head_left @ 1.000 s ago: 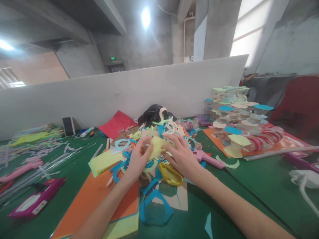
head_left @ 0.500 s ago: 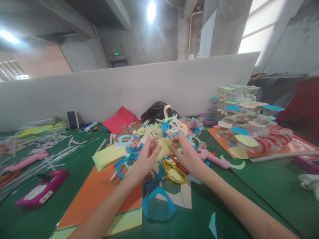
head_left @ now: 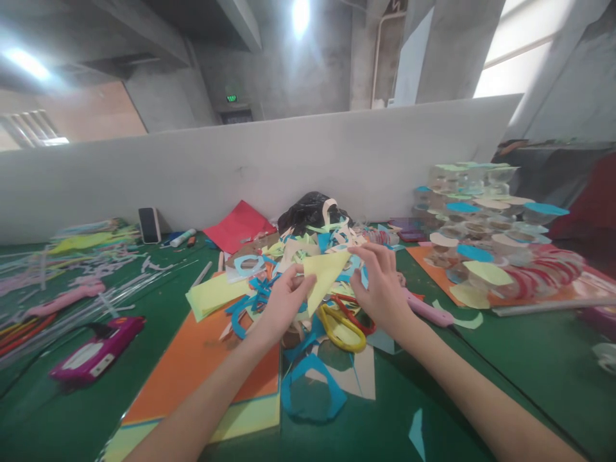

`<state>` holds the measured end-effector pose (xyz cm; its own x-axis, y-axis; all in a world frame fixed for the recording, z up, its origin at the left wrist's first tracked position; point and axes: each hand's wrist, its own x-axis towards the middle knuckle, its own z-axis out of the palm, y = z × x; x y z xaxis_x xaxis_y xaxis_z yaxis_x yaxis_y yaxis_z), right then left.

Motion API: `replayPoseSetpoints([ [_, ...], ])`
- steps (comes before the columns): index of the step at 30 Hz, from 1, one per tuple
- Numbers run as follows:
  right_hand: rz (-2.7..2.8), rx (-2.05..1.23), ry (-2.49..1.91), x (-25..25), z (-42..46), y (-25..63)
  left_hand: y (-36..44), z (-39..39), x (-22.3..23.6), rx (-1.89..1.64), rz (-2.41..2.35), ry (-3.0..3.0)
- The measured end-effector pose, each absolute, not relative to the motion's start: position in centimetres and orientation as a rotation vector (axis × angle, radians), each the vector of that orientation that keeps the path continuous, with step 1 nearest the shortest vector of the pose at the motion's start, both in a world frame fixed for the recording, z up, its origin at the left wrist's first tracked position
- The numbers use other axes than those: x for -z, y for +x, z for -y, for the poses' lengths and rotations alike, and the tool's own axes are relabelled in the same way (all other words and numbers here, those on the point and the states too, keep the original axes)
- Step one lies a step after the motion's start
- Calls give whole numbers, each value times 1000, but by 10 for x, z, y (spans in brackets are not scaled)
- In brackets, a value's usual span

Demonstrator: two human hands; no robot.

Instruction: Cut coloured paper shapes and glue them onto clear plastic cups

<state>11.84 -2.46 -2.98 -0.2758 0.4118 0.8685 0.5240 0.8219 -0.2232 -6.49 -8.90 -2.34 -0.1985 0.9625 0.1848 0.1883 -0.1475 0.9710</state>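
My left hand (head_left: 289, 296) pinches a pale yellow sheet of paper (head_left: 323, 274), folded to a triangle, by its left edge. At the paper's upper right corner is my right hand (head_left: 382, 289), thumb and fingers apart; I cannot tell whether a fingertip touches the corner. Just below the paper lie scissors with yellow handles (head_left: 342, 328) and a second, red-handled pair (head_left: 353, 313), partly hidden. Beneath both hands spreads a heap of cut paper scraps, with a blue paper ring (head_left: 312, 391) in front.
Orange sheets (head_left: 192, 366) and folded yellow paper (head_left: 216, 296) lie left. A pink glue gun (head_left: 428, 308) with a black cord is right, near stacked clear cups with paper discs (head_left: 481, 224). A magenta box (head_left: 99, 350), phone (head_left: 149, 226) and black plastic bag (head_left: 312, 210) also stand around.
The yellow paper now shows as a flat triangle, raised in my left hand. My right hand has come off the paper's middle to its upper right corner, fingers spreading. The view has shifted slightly.
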Motion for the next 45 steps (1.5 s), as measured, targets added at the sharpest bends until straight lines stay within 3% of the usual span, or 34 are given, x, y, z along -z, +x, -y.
replayPoseSetpoints([
  [7, 2227, 414, -335, 32, 30, 115, -55, 94, 17, -1516, -1262, 1139],
  [22, 2196, 311, -245, 26, 33, 117, -55, 96, 15, -1474, -1015, 943],
  [33, 2272, 378, -199, 33, 25, 115, -66, 91, 27, -1420, -1512, 1323],
  [45, 2362, 453, -320, 38, 22, 117, -63, 92, 18, -1424, -1294, 957],
])
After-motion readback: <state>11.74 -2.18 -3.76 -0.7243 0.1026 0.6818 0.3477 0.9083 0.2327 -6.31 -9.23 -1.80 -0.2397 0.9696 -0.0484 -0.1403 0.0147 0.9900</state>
